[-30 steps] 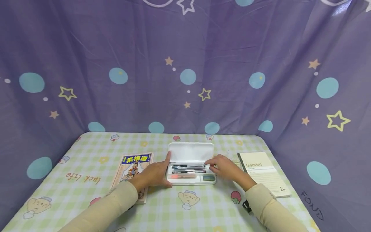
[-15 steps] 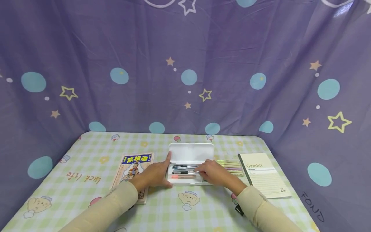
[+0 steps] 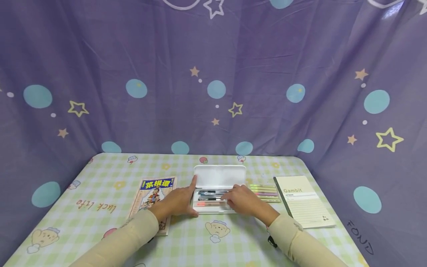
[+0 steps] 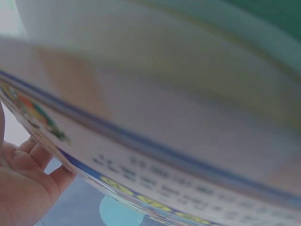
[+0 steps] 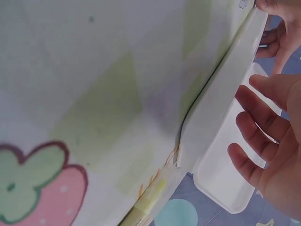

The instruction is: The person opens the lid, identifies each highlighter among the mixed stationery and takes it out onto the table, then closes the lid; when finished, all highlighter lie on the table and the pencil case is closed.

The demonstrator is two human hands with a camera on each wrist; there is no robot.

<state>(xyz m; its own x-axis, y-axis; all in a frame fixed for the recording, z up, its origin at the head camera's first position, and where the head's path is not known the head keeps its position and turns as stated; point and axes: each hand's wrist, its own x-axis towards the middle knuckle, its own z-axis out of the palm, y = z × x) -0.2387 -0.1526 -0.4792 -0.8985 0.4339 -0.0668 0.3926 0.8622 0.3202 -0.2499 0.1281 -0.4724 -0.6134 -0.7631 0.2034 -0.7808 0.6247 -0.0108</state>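
A white pencil case [image 3: 220,176] lies on the table with its lid raised. Inside are several dark pens [image 3: 208,193] and a pink-orange pen [image 3: 210,203]. My left hand [image 3: 181,200] steadies the case's left side, its thumb and index finger spread apart; the same hand [image 4: 28,183] appears in the left wrist view. Over the right part of the case is my right hand [image 3: 246,200], its fingertips down at the pens. In the right wrist view the right hand's [image 5: 275,141] fingers are spread and loosely bent, with no pen visible between them.
Left of the case, partly under the left forearm, lies an illustrated book [image 3: 146,202]. Several slim light-coloured pens [image 3: 268,193] lie in a row to the right, beside a "Gambit" notebook [image 3: 301,204]. A purple patterned curtain [image 3: 213,55] hangs behind the table.
My right hand has moved left from the case's right edge to over the pens inside, uncovering the row of pens on the table. The left hand has stayed put.
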